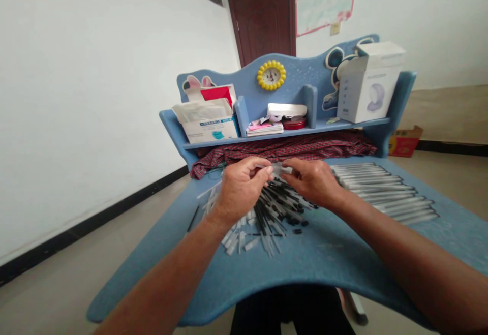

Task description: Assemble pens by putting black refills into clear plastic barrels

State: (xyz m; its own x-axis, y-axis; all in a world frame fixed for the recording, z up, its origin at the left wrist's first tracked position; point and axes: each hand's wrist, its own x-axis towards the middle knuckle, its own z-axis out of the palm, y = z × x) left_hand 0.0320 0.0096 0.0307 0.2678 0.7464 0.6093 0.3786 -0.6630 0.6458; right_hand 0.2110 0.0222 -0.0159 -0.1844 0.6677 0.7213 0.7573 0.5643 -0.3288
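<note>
Over the middle of the desk, my left hand (pixel 241 186) and my right hand (pixel 313 181) meet, fingertips pinched on a translucent plastic pen part (pixel 278 169) stretched between them. The fingers partly cover this piece, so its exact shape is hidden. Just below lies a loose heap of black pen refills (pixel 263 212). Translucent pen caps (pixel 231 241) are scattered at the heap's near left side. Small black plugs (pixel 297 231) lie at its right. Beyond my right wrist, a row of translucent pens (pixel 385 192) lies side by side.
The blue desk (pixel 305 264) has a raised back shelf (pixel 244 142). On it stand a mask box (pixel 211 126), a stack of papers (pixel 265 130), a red round tin (pixel 294 123) and a white box (pixel 368 88). Checked cloth (pixel 297 148) lies beneath. A wall rises left.
</note>
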